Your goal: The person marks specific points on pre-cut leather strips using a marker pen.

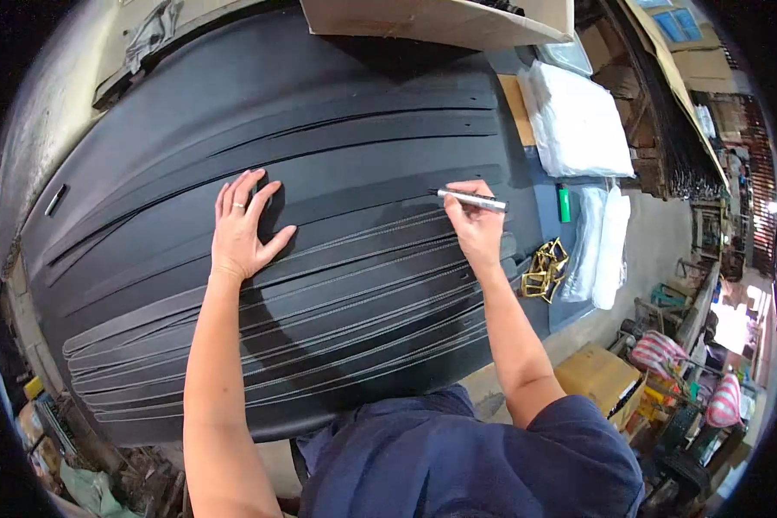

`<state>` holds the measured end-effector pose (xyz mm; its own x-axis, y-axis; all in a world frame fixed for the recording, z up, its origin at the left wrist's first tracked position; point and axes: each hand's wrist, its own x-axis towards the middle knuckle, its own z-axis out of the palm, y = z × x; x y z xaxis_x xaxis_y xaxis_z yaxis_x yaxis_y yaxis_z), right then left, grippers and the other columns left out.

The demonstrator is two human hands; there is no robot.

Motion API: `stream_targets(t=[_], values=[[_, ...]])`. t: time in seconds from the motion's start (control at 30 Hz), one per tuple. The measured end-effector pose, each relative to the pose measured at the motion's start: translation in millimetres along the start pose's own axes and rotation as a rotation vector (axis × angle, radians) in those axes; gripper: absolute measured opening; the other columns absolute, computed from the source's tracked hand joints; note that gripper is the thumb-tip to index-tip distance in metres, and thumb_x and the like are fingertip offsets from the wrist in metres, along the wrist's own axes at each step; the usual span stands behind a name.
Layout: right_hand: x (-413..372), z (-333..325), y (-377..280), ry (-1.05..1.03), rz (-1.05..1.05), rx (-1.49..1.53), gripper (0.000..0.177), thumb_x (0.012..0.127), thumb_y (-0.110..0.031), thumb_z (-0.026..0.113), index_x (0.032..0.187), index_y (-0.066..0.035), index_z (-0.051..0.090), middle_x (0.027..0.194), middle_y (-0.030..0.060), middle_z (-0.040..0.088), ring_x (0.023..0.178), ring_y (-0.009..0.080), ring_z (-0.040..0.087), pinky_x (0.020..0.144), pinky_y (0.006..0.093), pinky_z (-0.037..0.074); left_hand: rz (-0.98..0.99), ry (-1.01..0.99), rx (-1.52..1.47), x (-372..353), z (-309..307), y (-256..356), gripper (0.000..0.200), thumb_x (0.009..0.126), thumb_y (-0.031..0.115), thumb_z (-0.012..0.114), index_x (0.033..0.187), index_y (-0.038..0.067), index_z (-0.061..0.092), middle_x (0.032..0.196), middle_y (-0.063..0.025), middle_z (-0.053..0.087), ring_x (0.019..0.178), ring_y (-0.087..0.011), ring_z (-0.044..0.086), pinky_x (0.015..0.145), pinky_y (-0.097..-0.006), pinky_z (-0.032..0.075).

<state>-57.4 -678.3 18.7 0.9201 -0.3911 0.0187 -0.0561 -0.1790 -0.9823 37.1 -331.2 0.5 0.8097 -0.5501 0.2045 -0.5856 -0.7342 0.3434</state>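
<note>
My right hand (pixel 476 229) grips a silver marker pen (pixel 475 200), its dark tip close over one of the black straps on the table. My left hand (pixel 243 229) lies with fingers spread on the same run of black straps (pixel 354 186), a ring on one finger. Below both hands, several black straps with pale stitched edges (pixel 363 293) lie side by side, reaching from the left of the table to the right. Plain dark straps (pixel 354 138) without visible stitching stretch across above the hands.
To the right lie gold metal buckles (pixel 544 269), a green marker (pixel 564 204), a white plastic-wrapped bundle (pixel 578 121) and clear plastic sleeves (pixel 597 246). An open cardboard box (pixel 440 22) stands at the far edge. A small black object (pixel 56 200) lies far left.
</note>
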Motion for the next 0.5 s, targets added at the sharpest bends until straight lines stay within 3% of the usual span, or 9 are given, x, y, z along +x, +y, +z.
stream_targets(t=[0.23,0.5], values=[[11,-27,2,0.271,-0.091,0.003,0.014,0.089,0.001,0.066,0.102,0.002,0.062,0.090,0.0064,0.067,0.082,0.0095,0.062,0.073,0.0228,0.050,-0.023,-0.021,0.002,0,-1,2,0.065,0.077,0.045,0.073,0.133,0.016,0.055,0.148,-0.0082,0.043,0.141,-0.0312,0.036,0.118,-0.0499,0.024],[33,-65,1,0.405,-0.124,0.061,0.007,0.094,-0.004,0.064,0.100,0.000,0.061,0.081,0.0038,0.065,0.069,0.0058,0.057,0.061,0.0195,0.045,-0.014,-0.033,0.027,2,-2,5,0.068,0.075,0.041,0.075,0.135,0.016,0.054,0.149,-0.0082,0.041,0.142,-0.0312,0.035,0.118,-0.0497,0.024]])
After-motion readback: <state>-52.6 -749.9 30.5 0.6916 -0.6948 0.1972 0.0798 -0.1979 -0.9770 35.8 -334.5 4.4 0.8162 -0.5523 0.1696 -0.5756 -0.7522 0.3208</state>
